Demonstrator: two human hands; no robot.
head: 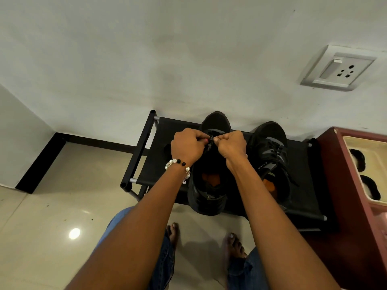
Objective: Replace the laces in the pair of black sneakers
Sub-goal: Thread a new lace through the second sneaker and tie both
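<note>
Fingers (202,137) of left hand (186,146) and right hand (230,144) curled, pinching black lace (211,137) over near black mesh sneaker (209,185), orange insole showing. Second black sneaker (270,155) just beside, laced, grey stripes. Both on black fabric shoe rack (301,185) against white wall (146,59); glossy beige tile floor (52,216). Maroon cabinet (356,206) touching rack's right end; floor open leftward.
</note>
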